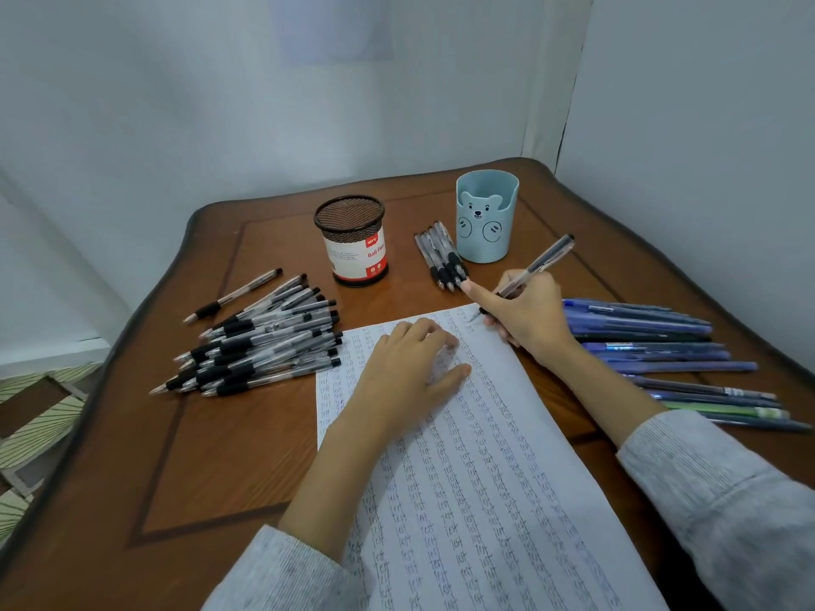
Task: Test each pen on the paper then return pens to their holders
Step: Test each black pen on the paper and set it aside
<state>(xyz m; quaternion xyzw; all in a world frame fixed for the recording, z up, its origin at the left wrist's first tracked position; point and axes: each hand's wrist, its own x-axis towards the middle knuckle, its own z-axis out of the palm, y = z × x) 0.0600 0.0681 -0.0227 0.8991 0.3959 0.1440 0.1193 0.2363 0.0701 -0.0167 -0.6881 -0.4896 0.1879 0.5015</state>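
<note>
A white paper sheet [485, 478] covered in rows of the written word "test" lies on the wooden table [211, 456]. My left hand [410, 368] rests flat on its upper part. My right hand [525, 315] grips a clear black-tipped pen [542, 262], its tip touching the paper's top right corner. A black mesh holder [353, 240] and a blue bear holder [485, 218] stand behind the paper. A few clear pens [441, 258] lie between the two holders.
A heap of clear black-grip pens [264, 346] lies left of the paper, with one single pen [233, 295] apart behind it. Several blue pens [661, 341] lie in a row at the right. White walls stand close behind the table.
</note>
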